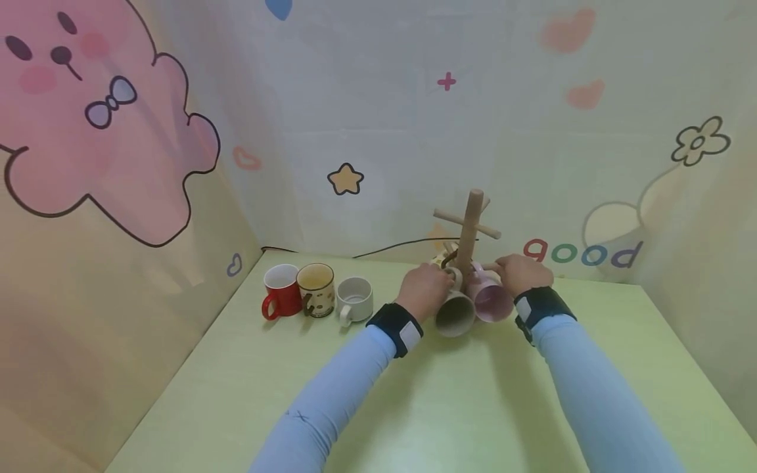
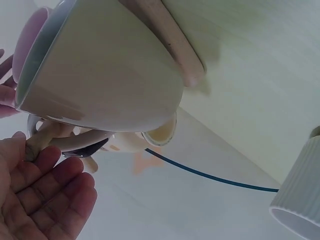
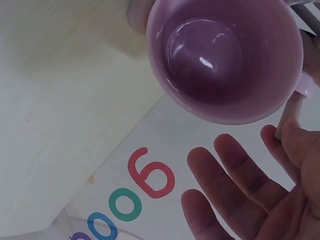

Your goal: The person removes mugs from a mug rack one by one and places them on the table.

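Rack (image 1: 470,230): on the worktop (image 1: 455,410), toward the back wall and right of centre, between both hands. Its upper pegs (image 1: 488,231) are bare.

Left hand (image 1: 424,291): thumb and forefinger pinch the end of the left peg (image 2: 44,136), over which the pale mug (image 1: 455,316) hangs by its handle, mouth facing the person. The remaining fingers (image 2: 57,192) are loosely bent, clear of the mug.

Right hand (image 1: 525,274): thumb and forefinger are clamped on the end of the right peg (image 3: 291,112). The pink mug (image 1: 494,303) hangs there by its handle, mouth also forward. The other fingers are spread apart and hold nothing.

A rear mug (image 2: 164,134) appears to hang behind these two; it is largely hidden, so its seating cannot be confirmed.

Off the rack: the red mug (image 1: 288,301), spotted mug (image 1: 320,303) and white mug (image 1: 357,307) stand upright in a row at the left, mouths up.

Progress, in my judgement: about halfway. The lower tier carries mugs; three mugs and the upper tier are not yet dealt with.
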The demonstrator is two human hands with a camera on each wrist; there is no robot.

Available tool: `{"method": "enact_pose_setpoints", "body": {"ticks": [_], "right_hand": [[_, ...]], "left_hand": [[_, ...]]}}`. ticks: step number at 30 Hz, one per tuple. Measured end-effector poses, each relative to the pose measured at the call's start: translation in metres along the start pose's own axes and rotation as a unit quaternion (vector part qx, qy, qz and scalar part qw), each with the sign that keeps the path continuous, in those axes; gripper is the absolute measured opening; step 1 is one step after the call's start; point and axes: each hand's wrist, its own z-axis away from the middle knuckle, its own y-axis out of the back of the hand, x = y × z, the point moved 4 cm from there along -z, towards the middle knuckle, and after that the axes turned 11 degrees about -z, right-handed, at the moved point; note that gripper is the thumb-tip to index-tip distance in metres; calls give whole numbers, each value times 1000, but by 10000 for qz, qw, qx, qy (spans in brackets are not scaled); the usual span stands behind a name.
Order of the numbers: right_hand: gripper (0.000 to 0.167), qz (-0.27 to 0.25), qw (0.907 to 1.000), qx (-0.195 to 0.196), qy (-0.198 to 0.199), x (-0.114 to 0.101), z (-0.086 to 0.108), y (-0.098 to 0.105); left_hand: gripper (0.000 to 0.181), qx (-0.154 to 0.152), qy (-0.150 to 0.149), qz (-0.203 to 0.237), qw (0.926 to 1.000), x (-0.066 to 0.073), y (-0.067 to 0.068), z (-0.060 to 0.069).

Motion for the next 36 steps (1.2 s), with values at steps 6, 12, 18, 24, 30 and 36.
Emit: {"method": "enact_pose_setpoints", "body": {"ticks": [6, 12, 18, 24, 30, 36], "right_hand": [[38, -12, 10000, -42, -8, -1, -1, 1], [37, -79, 9999, -115, -57, -3, 2, 3], [38, -56, 9999, -123, -94, -4, 1, 3], [38, -1, 9998, -112, -149, -2, -3, 1], [38, 54, 9997, -76, -213, 1, -5, -2], [37, 91, 9996, -64, -241, -2, -3, -1]], "left_hand": [[14, -43, 13, 48, 10000, 4, -1, 0], [13, 32, 50, 65, 10000, 9, 1, 1], [14, -8, 46, 23, 10000, 10, 8, 4], [14, 71, 97, 66, 9999, 12, 7, 5], [11, 129, 125, 118, 9998, 12, 5, 3], [11, 104, 152, 75, 9998, 11, 5, 1]]}}
